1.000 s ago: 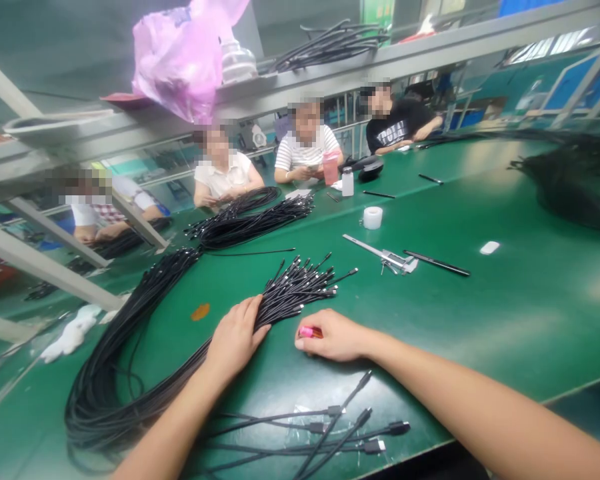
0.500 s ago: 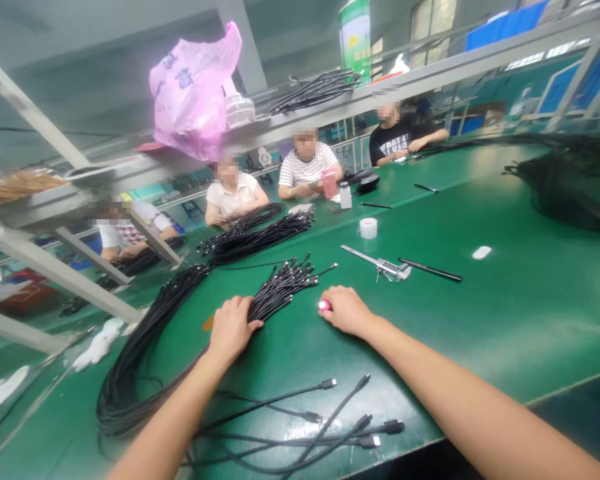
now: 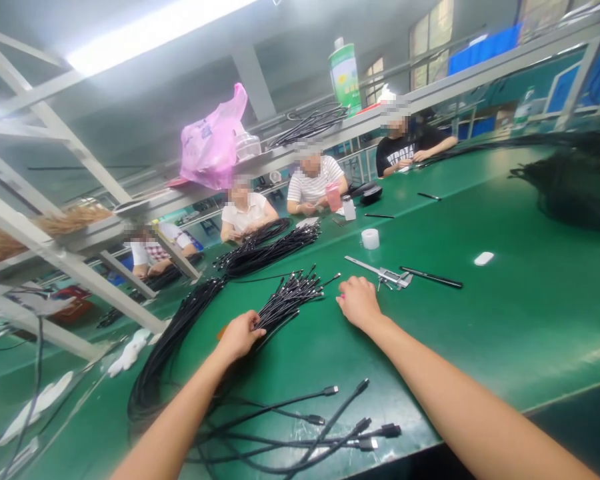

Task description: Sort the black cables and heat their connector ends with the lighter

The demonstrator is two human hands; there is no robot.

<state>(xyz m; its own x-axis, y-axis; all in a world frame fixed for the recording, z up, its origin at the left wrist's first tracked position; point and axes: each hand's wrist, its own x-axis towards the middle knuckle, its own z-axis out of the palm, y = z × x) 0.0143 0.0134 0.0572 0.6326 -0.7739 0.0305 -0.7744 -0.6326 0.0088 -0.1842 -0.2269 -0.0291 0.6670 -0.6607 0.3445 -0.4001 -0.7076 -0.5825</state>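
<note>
Green tabletop (image 3: pixel 505 320) of a shared workbench, head view: the left hand (image 3: pixel 240 335) is clenched around a black cable bundle (image 3: pixel 285 303), whose long axis runs from that grip up and to the right, connector ends fanning toward the right hand (image 3: pixel 359 303). That hand rests curled just beside the tips, apart from them; whether its grip encloses anything cannot be told.

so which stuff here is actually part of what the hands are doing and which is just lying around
In hand:
- left hand gripping the black cable bundle
- right hand closed on a small pink item, barely visible
- loose cables near the table edge

Lying about:
- caliper
- tape roll
- black pen
- small white piece
</note>
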